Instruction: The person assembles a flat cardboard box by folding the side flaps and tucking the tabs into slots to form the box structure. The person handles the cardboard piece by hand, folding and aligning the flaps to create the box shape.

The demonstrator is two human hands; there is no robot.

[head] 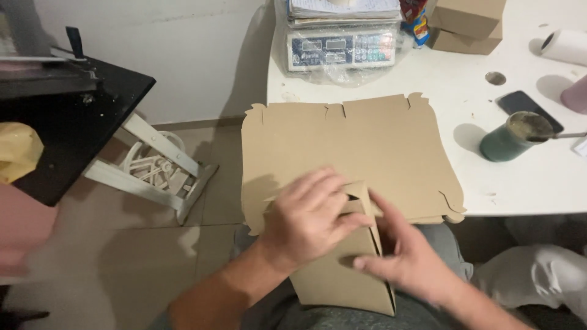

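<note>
Left hand (309, 220): fingers lay flat, pressing the top flap of the brown box (342, 278).
Right hand (406, 260): fingers gripped the box's side.
Box: rested on the lap, below flat cardboard sheets (348, 153) overhanging the white surface (526, 183).

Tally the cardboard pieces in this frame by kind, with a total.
Flat unfolded cardboard blanks: 1
Box being folded, held by left hand and right hand: 1
Finished closed boxes, stacked: 2
Total: 4
</note>
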